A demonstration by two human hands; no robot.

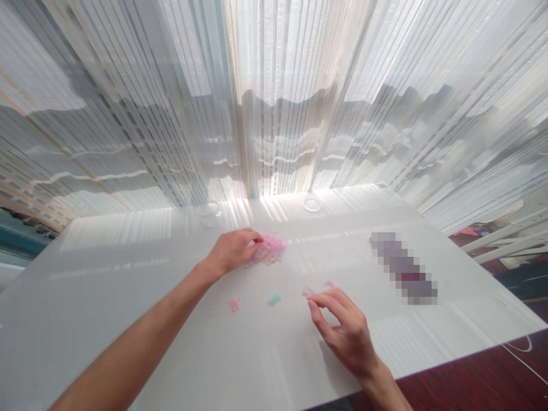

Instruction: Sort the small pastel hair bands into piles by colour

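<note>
My left hand (pixel 237 249) reaches to a pile of small, thin, tangled pieces (pixel 273 249), mostly pink with some paler colours, perhaps little rubber bands. Its fingers are closed in a pinch at the pile's left edge; what lies between them is hidden. Nearer to me, my right hand (pixel 342 326) has thumb and forefinger pressed together. Those tips are right at a small lilac cluster (pixel 307 290), and anything between them is too small to make out. A pink cluster (pixel 329 282) lies just beyond that hand. Farther left are a blue-green cluster (pixel 274 299) and another pink cluster (pixel 234 305).
The white table (pixel 128 308) reaches to sheer striped curtains (pixel 274 114) at its far side. A clear ring-shaped thing (pixel 312 204) lies near the far edge. On the right is a pixel-blurred, long purplish-grey thing (pixel 402 268). Dark red floor (pixel 462 371) shows at lower right.
</note>
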